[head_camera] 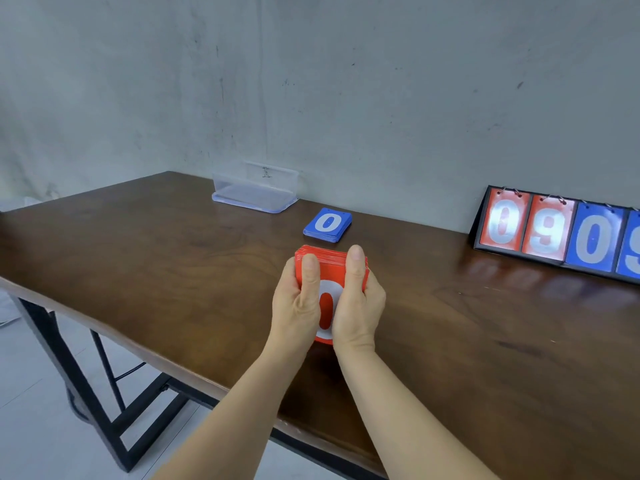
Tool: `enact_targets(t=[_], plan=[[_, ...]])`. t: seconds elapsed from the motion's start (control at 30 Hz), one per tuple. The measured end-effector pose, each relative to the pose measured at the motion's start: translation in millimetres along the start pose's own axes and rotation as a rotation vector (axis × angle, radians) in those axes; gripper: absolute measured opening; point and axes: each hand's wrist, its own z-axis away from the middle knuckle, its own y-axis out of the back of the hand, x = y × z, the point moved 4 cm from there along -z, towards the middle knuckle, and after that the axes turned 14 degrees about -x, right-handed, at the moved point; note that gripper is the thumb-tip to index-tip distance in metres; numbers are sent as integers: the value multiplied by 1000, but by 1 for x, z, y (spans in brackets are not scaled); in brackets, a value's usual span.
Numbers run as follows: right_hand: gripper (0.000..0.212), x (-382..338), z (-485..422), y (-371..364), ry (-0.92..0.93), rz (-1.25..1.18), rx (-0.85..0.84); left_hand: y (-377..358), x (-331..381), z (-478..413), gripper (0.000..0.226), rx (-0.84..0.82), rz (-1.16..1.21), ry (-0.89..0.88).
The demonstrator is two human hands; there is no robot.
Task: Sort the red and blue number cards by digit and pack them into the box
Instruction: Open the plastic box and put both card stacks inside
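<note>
Clear box (254,190) well ahead-left of hands. Left hand (298,303) grasps red card stack (329,268) at left edge, thumb on top. Blue card stack (327,225) just ahead on counter (173,258). Right hand (358,299) grasps right edge likewise. Best: squeeze evenly, square edges, keep stack level.

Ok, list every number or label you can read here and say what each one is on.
"0": top card of the blue stack.
"0": top card of the red stack, gripped by the left hand and right hand.
"0", "9", "0": flip scoreboard, two red panels, then a blue one; the last blue panel is cut off by the frame edge.
Small mark on the clear box: too small to read.
</note>
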Motion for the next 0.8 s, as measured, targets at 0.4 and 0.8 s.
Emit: enact_targets(t=[0.4,0.8], plan=[[49,10,3,14,49,156,-45,14,-24,6,46,-196,-61,-27],[47,24,6,5,16,351,-109,9,-18,10,56,-261,-146,-67]])
